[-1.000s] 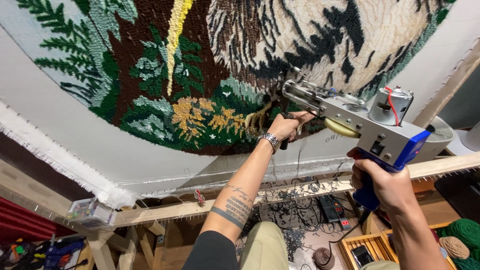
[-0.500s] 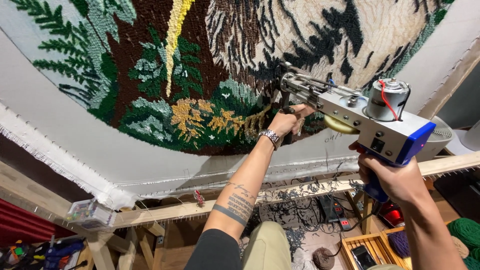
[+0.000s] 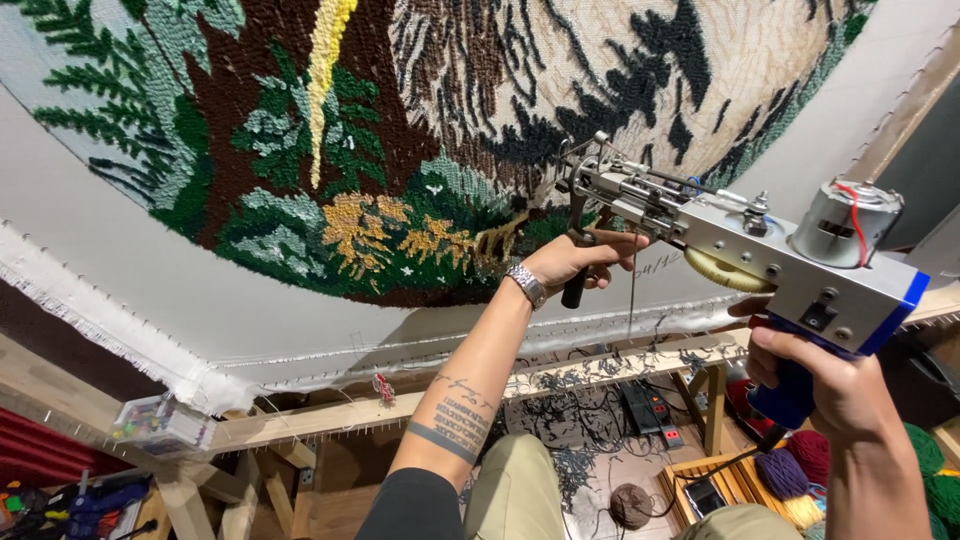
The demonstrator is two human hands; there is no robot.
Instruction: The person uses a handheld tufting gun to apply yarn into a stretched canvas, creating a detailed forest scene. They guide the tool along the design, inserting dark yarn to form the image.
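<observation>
A silver tufting gun (image 3: pixel 745 245) with a blue grip points at a stretched white cloth (image 3: pixel 180 290) bearing a tufted picture (image 3: pixel 420 130) of green trees, brown ground, yellow flowers and a cream and black animal. My right hand (image 3: pixel 830 385) is shut on the blue grip at the lower right. My left hand (image 3: pixel 575 262), with a metal watch on its wrist, is shut on the gun's black front handle just under the needle end, close to the picture's lower edge.
The cloth hangs on a wooden frame (image 3: pixel 330 415). A clear box of small parts (image 3: pixel 160 425) sits on the frame at the left. Below lie yarn scraps, a brown yarn ball (image 3: pixel 630 505), a power strip (image 3: pixel 650 412) and a crate of coloured yarn (image 3: pixel 790 475).
The gun and both hands have risen and swung slightly left along the picture's lower edge; the view has shifted closer to the gun.
</observation>
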